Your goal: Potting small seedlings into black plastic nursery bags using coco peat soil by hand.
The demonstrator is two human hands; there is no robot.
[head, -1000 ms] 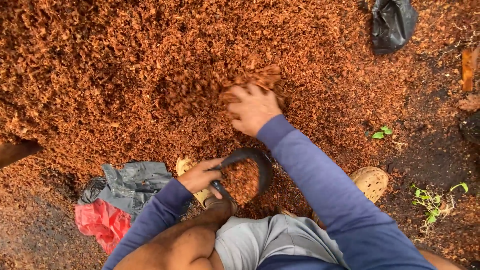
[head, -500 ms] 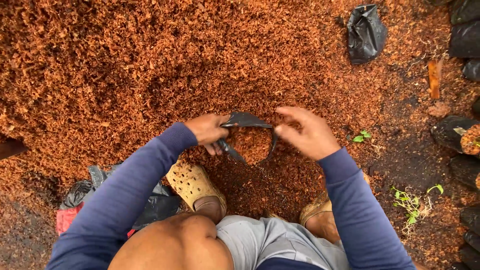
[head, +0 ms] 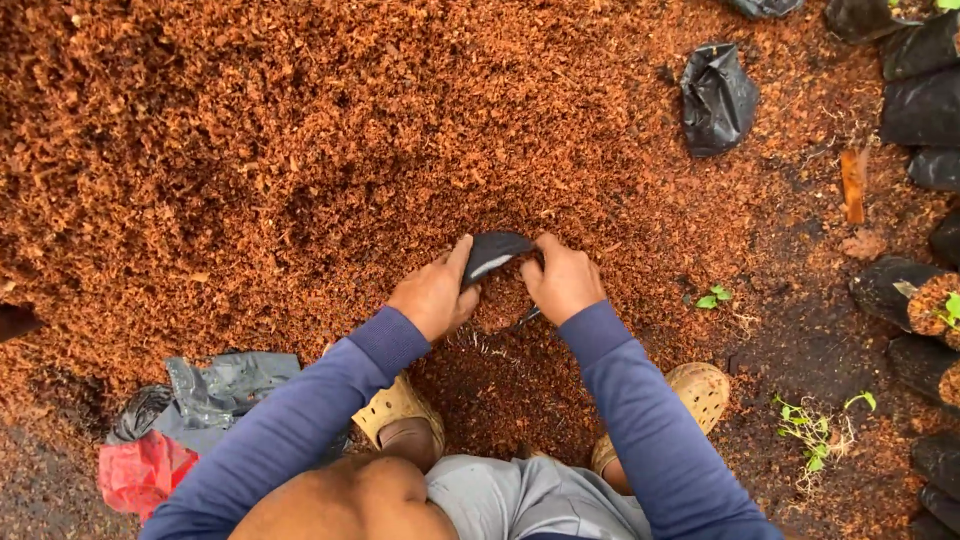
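A small black plastic grow bag, filled with reddish-brown husk chips, rests on the ground in front of my knees. My left hand grips its left rim, thumb up against the plastic. My right hand grips the right rim, fingers curled over the edge. Both hands press the bag's mouth inward, so its filling is mostly hidden. A big heap of the same husk chips spreads out beyond the bag.
An empty black bag lies at the upper right. Filled black bags line the right edge. Grey and red plastic bags lie at the lower left. My tan clogs flank the spot; small green seedlings grow on dark soil.
My right hand left the heap and came back to the bag's right rim. Both hands set the bag on the ground and closed in on its mouth.
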